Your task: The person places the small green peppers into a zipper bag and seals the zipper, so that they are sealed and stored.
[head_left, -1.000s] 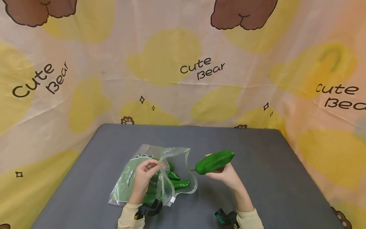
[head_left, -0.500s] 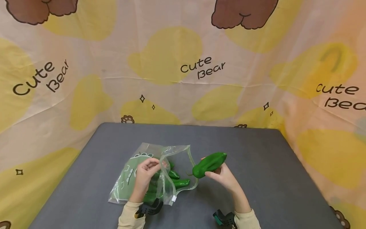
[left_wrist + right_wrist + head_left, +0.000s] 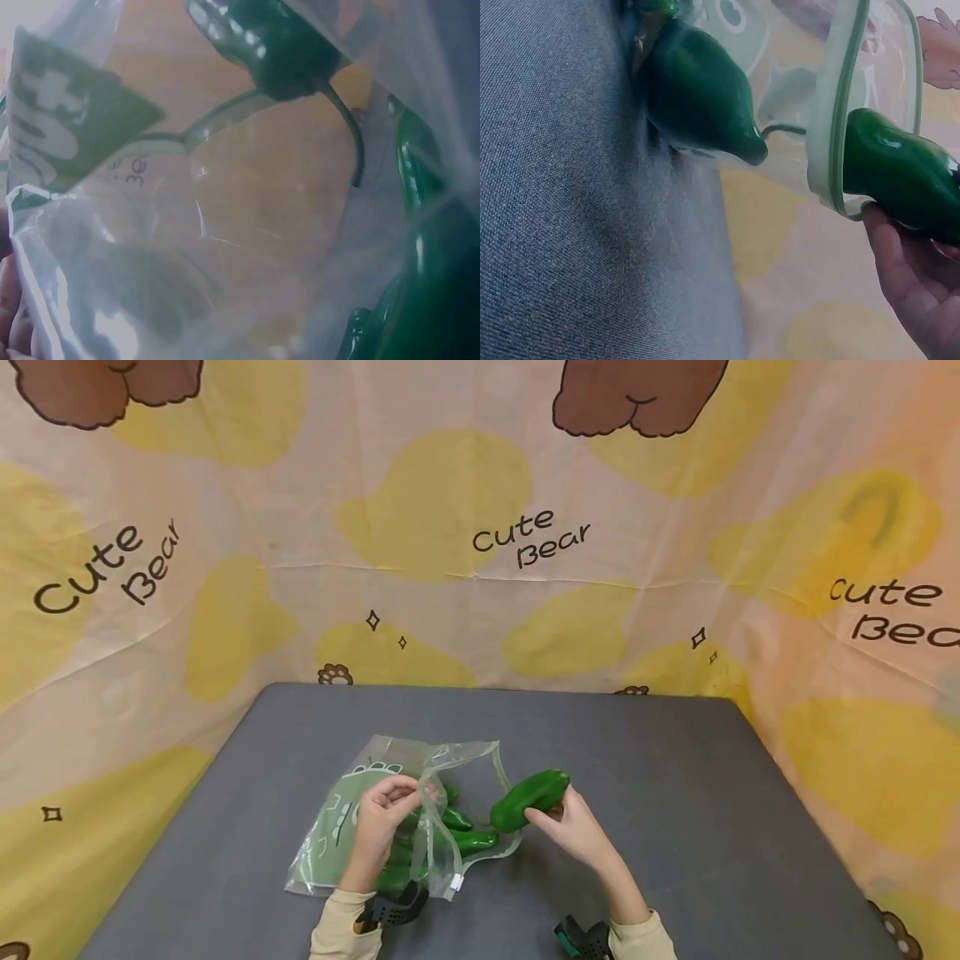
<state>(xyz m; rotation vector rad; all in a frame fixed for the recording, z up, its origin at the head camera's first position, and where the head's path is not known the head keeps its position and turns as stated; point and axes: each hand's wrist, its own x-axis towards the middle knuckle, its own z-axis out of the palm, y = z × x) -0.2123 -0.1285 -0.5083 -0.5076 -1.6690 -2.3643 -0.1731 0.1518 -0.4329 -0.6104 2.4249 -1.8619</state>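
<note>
A clear zip bag [image 3: 322, 852] with a green print lies on its side, its mouth spread toward the right. Several green peppers [image 3: 472, 841] are inside it. My left hand [image 3: 381, 822] pinches the upper edge of the bag's mouth between thumb and fingers. In my right hand [image 3: 573, 827] I grip another green pepper [image 3: 531, 799], stem end pointing left at the bag opening. The right wrist view shows that pepper [image 3: 900, 172] with its stem and end inside the green-edged rim [image 3: 829, 112]. Through the film in the left wrist view, its curved stem hangs below the pepper [image 3: 277, 45].
The grey table [image 3: 675, 777] extends around the bag, with its back edge against a patterned cloth backdrop [image 3: 450, 527]. A white zip slider [image 3: 456, 882] sits at the near corner of the bag's mouth.
My right hand has moved left and slightly nearer, carrying the pepper from beside the bag into its opening. The left hand and the bag have stayed almost in place.
</note>
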